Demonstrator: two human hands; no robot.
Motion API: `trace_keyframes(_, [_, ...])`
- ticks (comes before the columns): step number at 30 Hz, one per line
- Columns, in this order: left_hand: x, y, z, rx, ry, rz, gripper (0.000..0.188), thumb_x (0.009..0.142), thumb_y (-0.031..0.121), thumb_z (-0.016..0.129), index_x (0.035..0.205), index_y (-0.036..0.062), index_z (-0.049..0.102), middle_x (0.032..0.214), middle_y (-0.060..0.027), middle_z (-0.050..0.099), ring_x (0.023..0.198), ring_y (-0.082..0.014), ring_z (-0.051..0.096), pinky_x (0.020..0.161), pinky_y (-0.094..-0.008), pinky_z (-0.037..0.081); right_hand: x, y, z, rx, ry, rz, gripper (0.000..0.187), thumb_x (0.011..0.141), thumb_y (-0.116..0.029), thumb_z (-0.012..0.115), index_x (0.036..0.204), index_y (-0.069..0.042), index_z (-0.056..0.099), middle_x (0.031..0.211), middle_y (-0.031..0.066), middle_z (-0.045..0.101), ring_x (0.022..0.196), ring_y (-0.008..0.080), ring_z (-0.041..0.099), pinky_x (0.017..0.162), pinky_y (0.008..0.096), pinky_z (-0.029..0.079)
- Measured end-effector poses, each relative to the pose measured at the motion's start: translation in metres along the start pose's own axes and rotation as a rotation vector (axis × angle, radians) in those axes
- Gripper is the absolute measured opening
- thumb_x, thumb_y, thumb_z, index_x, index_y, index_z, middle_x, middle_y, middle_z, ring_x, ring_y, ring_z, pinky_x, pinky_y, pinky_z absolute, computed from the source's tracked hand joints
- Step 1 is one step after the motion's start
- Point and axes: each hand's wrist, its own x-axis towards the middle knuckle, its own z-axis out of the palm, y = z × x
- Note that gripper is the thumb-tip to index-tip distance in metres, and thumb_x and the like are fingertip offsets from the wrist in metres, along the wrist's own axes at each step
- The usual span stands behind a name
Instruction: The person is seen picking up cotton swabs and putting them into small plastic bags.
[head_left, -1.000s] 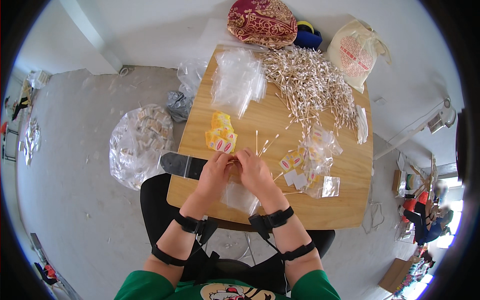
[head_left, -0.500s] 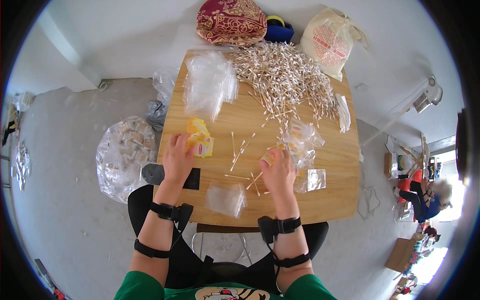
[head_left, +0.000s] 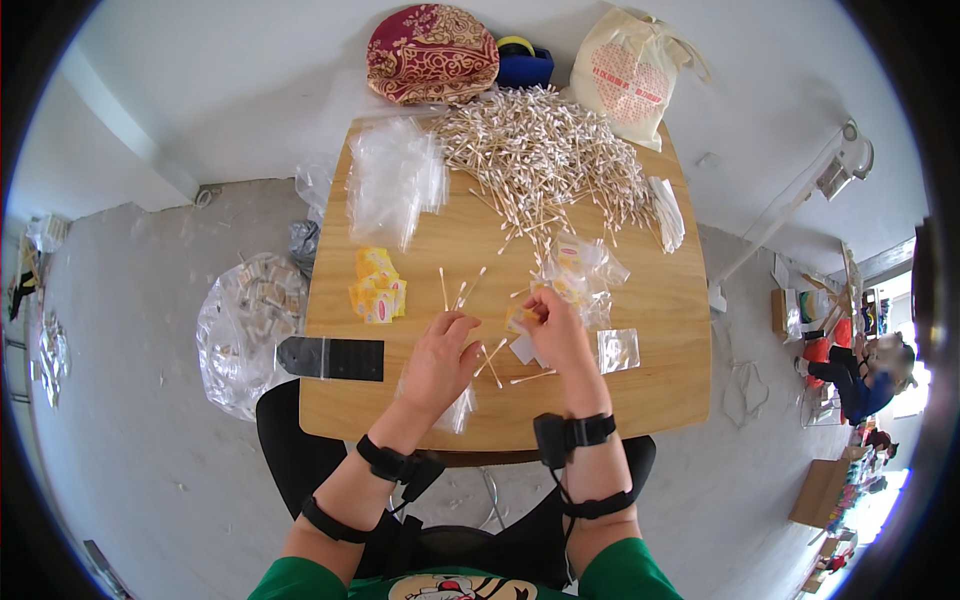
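Currently, the right hand point(head_left: 555, 325) has its thumb and fingers closed together on a small yellow card point(head_left: 517, 322), which pokes out on the left side of the fingertips. Just below that grip, a white card point(head_left: 524, 349) lies on the wooden table point(head_left: 660, 390). The left hand point(head_left: 440, 362) is loosely curled, with a gap between thumb and forefinger; whether anything sits under the palm cannot be told. A few loose cotton swabs point(head_left: 443, 290) lie just beyond its fingertips, and crossed swabs point(head_left: 490, 362) lie between the two hands. Small clear bags point(head_left: 457, 412) are partly hidden beneath the left hand, a black strip point(head_left: 345, 360) lies to its left, and a pile of yellow cards point(head_left: 378, 285) lies farther up on that side. Beyond the right hand are filled clear bags point(head_left: 597, 268), and past those spreads a big heap of swabs point(head_left: 550, 150).
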Motion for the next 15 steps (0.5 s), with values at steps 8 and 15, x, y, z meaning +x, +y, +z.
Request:
trace_keyframes(8, [-0.031,0.001,-0.003,0.152,-0.042,0.029,0.023,0.077,0.005,0.067,0.100,0.0055,0.062,0.104,-0.0129,0.059,0.095,-0.0326,0.058,0.078,-0.0418,0.049,0.025,-0.021,-0.015,-0.301,-0.304,-0.343,0.019,0.075,0.002,0.063,0.091,-0.007,0.067,0.092,0.0143,0.063,0.095,0.0323,0.061,0.081,0.0401,0.049])
trace_keyframes(15, [-0.042,0.003,-0.005,0.168,0.047,0.066,0.021,0.077,0.004,0.065,0.098,0.0073,0.063,0.104,-0.0119,0.060,0.094,-0.0305,0.059,0.079,-0.0419,0.048,0.013,-0.018,0.001,-0.704,0.006,-0.406,0.029,0.077,-0.006,0.061,0.106,-0.002,0.058,0.102,0.0160,0.065,0.105,0.0322,0.060,0.089,0.0398,0.049])
